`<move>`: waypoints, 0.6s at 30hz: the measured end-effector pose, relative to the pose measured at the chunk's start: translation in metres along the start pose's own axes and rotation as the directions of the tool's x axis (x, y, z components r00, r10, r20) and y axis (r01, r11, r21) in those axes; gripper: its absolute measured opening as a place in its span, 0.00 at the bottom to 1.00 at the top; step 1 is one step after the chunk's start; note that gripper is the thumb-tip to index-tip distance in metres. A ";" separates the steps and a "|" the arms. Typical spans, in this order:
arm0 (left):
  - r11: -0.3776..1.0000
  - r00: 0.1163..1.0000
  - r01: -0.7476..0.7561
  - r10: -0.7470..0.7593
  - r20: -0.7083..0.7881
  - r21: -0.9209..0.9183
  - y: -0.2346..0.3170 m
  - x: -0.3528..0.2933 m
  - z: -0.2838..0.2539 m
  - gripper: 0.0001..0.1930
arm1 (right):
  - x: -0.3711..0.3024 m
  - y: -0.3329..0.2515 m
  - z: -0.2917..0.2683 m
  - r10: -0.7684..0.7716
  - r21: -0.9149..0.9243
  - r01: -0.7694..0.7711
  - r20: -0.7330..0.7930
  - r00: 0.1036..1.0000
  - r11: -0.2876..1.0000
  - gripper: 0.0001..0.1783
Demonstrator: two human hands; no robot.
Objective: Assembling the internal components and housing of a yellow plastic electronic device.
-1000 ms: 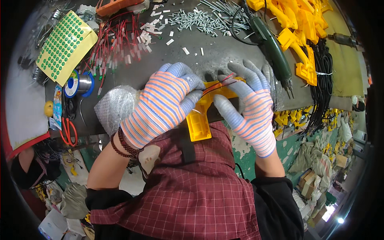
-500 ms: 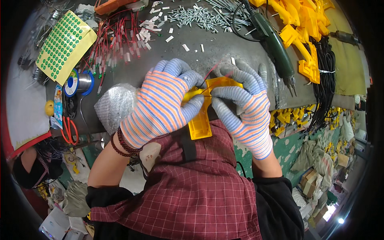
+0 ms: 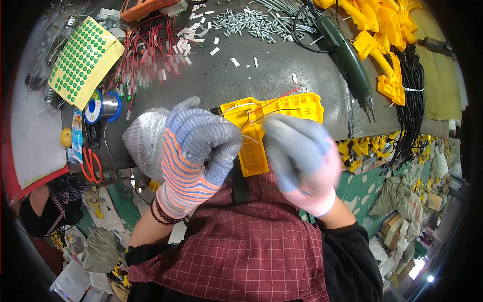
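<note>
A yellow plastic housing shell (image 3: 294,106) lies at the table's front edge, its hollow side up and a narrower leg (image 3: 253,158) pointing toward me. Thin red, black and white wires (image 3: 266,106) run inside it. My left hand (image 3: 198,143), in a striped knit glove, is closed at the shell's left side with its fingers curled in. What its fingertips hold, if anything, is hidden; a thin wire end shows beside them. My right hand (image 3: 304,163), gloved too, hovers over the right of the leg, its fingers smeared by motion.
Bubble wrap (image 3: 146,143) lies left of my left hand. Farther left are a solder spool (image 3: 103,106), orange-handled scissors (image 3: 91,166) and a green-dot sticker sheet (image 3: 83,60). Red-wired parts (image 3: 151,55), screws (image 3: 249,22), a green power tool (image 3: 347,60) and black cables (image 3: 408,95) spread behind and right.
My hands have moved apart from the shell's middle, uncovering its wires. The left has turned and drawn back toward me; the right has come nearer me. The shell now lies level across the table edge.
</note>
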State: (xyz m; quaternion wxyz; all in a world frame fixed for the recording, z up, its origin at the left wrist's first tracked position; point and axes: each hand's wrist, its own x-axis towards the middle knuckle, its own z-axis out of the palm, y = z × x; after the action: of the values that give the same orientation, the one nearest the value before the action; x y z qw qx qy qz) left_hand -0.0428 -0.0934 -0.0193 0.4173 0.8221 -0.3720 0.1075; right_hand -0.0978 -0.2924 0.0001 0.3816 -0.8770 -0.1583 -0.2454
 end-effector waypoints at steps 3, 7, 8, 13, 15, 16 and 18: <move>0.992 0.991 0.084 -0.092 -0.096 -0.093 0.004 0.000 0.009 0.11 | 0.007 0.012 0.020 0.080 0.086 -0.092 0.135 0.988 0.992 0.14; 0.884 0.899 0.350 -0.410 -0.156 -0.310 0.011 0.005 0.008 0.08 | 0.004 0.019 0.017 0.249 0.288 -0.319 0.252 0.935 0.903 0.11; 0.863 0.860 0.408 -0.473 -0.192 -0.298 0.011 0.009 0.006 0.08 | 0.003 0.018 0.015 0.348 0.356 -0.443 0.300 0.888 0.823 0.11; 0.870 0.989 0.089 -0.136 0.062 0.486 0.006 0.025 0.006 0.09 | 0.001 0.017 0.019 0.397 0.529 -0.444 0.208 0.894 0.723 0.08; 0.877 0.976 0.060 -0.152 0.156 0.477 0.003 0.029 0.005 0.10 | 0.000 0.018 0.022 0.390 0.502 -0.431 0.190 0.901 0.750 0.08; 0.881 0.978 0.051 -0.139 0.155 0.471 0.002 0.029 0.005 0.10 | 0.001 0.014 0.017 0.391 0.496 -0.426 0.180 0.903 0.757 0.08; 0.936 0.947 0.311 -0.320 0.033 0.168 -0.012 0.018 0.012 0.09 | 0.004 0.011 0.018 0.520 0.436 -0.562 0.225 0.824 0.702 0.08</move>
State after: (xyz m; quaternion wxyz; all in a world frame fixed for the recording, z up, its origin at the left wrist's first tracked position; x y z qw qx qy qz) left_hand -0.0231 -0.1070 -0.0255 0.3503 0.9048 -0.2379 0.0439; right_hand -0.0838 -0.2857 -0.0143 0.6365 -0.7696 0.0339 -0.0372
